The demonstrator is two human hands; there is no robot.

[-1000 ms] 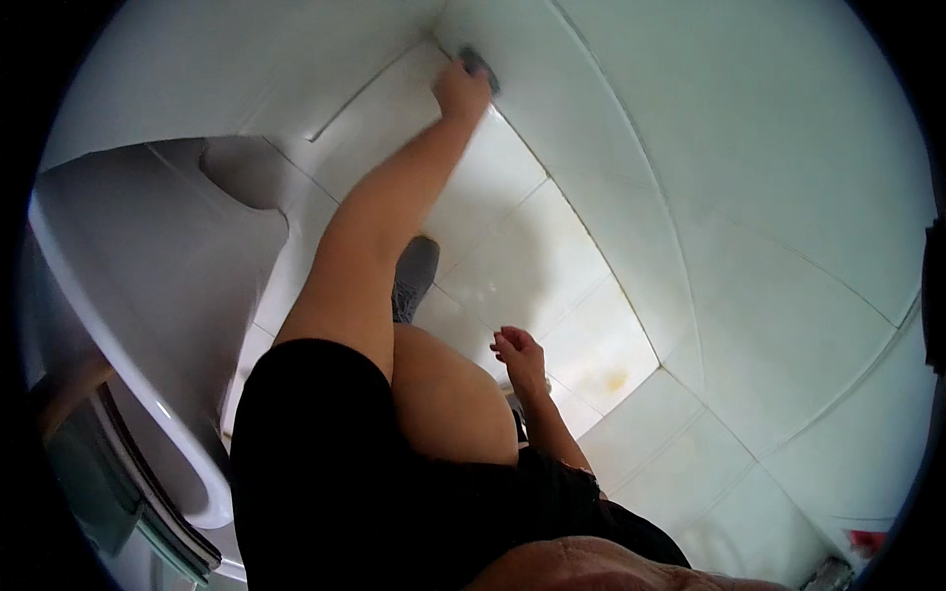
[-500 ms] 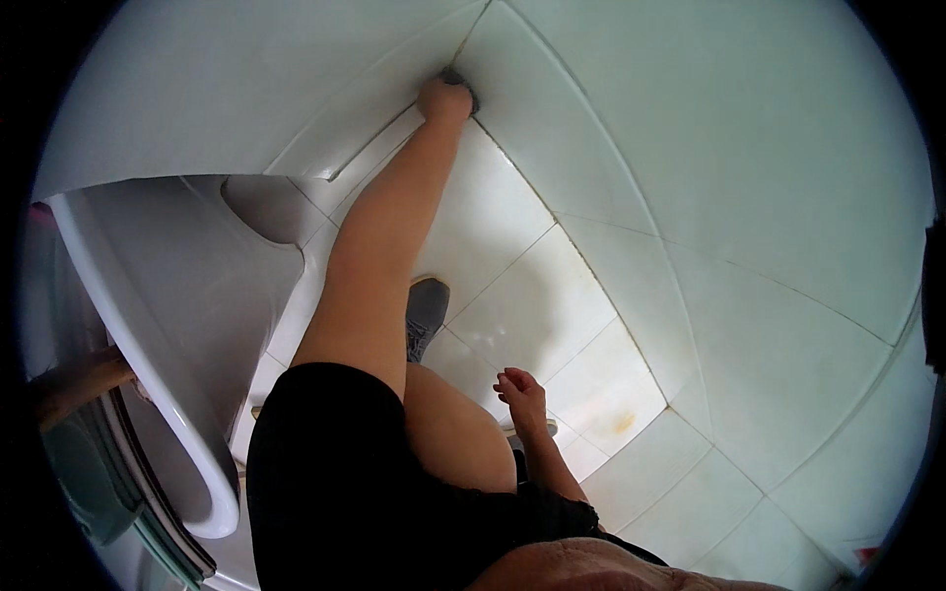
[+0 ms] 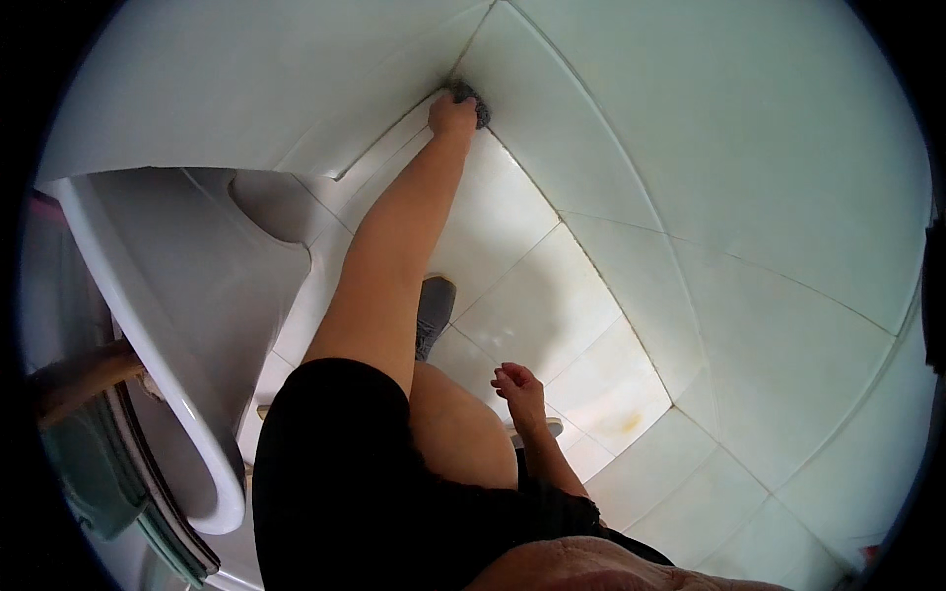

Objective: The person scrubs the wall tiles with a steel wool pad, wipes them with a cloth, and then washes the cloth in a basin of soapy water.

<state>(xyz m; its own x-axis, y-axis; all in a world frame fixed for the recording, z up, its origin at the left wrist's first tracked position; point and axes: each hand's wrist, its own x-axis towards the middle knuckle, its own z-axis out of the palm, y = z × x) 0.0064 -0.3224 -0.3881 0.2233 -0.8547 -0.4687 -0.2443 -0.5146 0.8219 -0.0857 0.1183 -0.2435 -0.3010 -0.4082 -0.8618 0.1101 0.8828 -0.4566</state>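
My left arm stretches far out to the corner where two pale walls meet the floor. There my left hand point(image 3: 452, 117) is closed on a dark grey scouring pad point(image 3: 482, 114), pressed low at the corner; part of the pad is hidden by the fingers. Dark grime shows along the seam just above it. My right hand point(image 3: 519, 390) hovers beside my bent knee point(image 3: 463, 424), above the floor tiles. Its fingers are loosely bent and a little apart, with nothing visible in them.
A white washbasin point(image 3: 168, 364) stands at the left, with a wooden handle point(image 3: 84, 382) and greenish folded things point(image 3: 94, 492) beside it. Tiled wall point(image 3: 769, 197) rises at the right. My grey shoe point(image 3: 434, 313) is on the white floor tiles point(image 3: 507, 256), which carry a yellowish stain point(image 3: 631, 422).
My left hand has shifted slightly toward me and right with the scouring pad, and more of the pad shows. The right hand has barely moved. The view has shifted a little.
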